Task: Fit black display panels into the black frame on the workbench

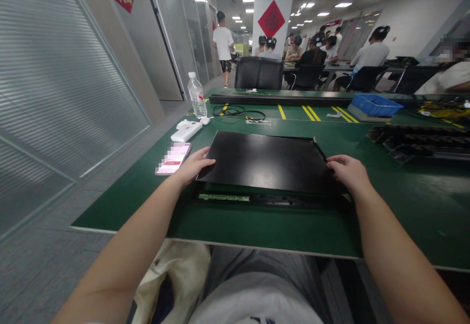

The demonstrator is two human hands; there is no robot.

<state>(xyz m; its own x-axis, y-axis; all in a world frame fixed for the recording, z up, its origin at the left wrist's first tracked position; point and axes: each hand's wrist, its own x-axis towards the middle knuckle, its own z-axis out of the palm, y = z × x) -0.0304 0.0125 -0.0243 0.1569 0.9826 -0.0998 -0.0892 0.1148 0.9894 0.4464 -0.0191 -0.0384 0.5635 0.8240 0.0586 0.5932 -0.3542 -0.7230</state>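
Note:
A flat, glossy black panel [262, 161] lies slightly tilted over a black frame [293, 200] on the green table. My left hand [196, 164] grips the panel's left edge, thumb on top and fingers beneath. At the right side, my right hand [347, 170] pinches the edge with thumb and fingers; whether it holds the panel alone or the frame rim too, I cannot tell. Below the panel's near edge shows a strip of green circuit board [223, 197] set in the frame. The rest of the frame is hidden under the panel.
Left of the panel are a phone [174, 158], a white device [186, 131] and a water bottle [197, 96]. Behind lie a black cable [238, 112] and a long black bar [279, 100]. A blue bin [375, 104] and stacked dark strips [422, 143] occupy the right. People sit further back.

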